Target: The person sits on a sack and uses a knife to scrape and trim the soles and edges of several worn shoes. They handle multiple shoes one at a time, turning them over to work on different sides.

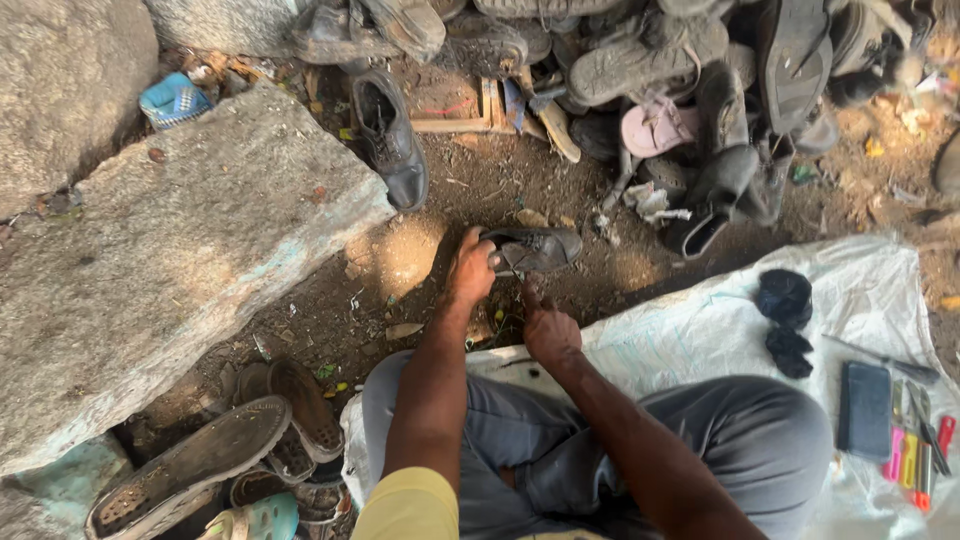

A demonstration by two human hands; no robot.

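Note:
A worn dark grey shoe point(540, 249) lies on its side on the dirt in front of my knees. My left hand point(470, 270) grips its heel end, thumb over the opening. Just below the shoe, my right hand point(548, 330) is closed, its thumb or a finger pointing up at the sole; whether it holds a small tool is hidden. I sit cross-legged in grey trousers on a white sack sheet point(700, 330).
A large stone slab point(170, 250) fills the left. Several old shoes are piled at the top point(650, 70), and a black boot point(390, 140) stands by the slab. Sandals point(200, 460) lie bottom left. A black cloth point(785, 300), a dark phone point(865, 410) and coloured tools point(915, 450) rest on the sheet.

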